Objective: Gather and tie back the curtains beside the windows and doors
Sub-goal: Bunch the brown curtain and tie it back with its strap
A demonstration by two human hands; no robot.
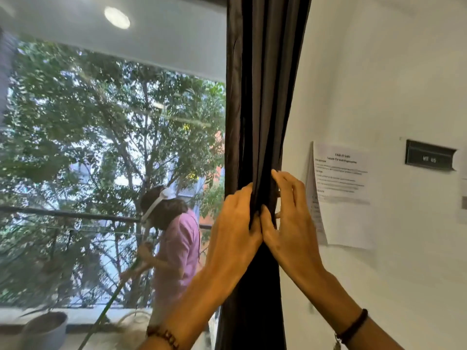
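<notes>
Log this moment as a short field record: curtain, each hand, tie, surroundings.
curtain: dark curtain, bunched into a narrow column between the window and the white wall
left hand: left hand gripping the gathered folds from the window side
right hand: right hand pressed on the folds from the wall side, thumbs meeting
tie: none visible
wall items: printed paper sheet; dark nameplate
wrists: beaded bracelet on left, dark band on right

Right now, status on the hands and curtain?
Left hand and right hand both clasp the dark curtain, bunched beside the window. No tie visible. Nothing in the way.
</notes>
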